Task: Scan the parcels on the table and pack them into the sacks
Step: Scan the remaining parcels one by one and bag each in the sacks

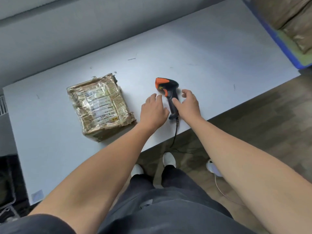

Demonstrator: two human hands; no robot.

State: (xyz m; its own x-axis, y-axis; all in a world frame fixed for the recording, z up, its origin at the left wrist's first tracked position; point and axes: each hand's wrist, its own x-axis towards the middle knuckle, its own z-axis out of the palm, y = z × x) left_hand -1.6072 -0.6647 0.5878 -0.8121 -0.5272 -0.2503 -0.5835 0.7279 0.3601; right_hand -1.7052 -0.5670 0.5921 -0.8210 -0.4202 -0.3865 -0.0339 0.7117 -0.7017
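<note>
At frame centre, the left hand (152, 110) lies with fingers straight and relaxed just left of the black-and-orange handheld barcode scanner (168, 93). The right hand (189, 105) is spread loosely over the scanner's handle, grasping nothing. The crumpled, tape-wrapped brown cardboard parcel (99, 107) sits centre-left on the white table (202, 56), near the left hand.

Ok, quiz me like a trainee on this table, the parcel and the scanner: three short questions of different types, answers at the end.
1. True or false: the black and orange handheld barcode scanner lies on the pale grey table.
2. Seen from the person's side, the tape-wrapped brown cardboard parcel sits: A) left of the scanner, B) right of it, C) on top of it.
3. Which is nearer the parcel, the left hand or the right hand?

Key: 1 true; 2 A; 3 the left hand.
</note>
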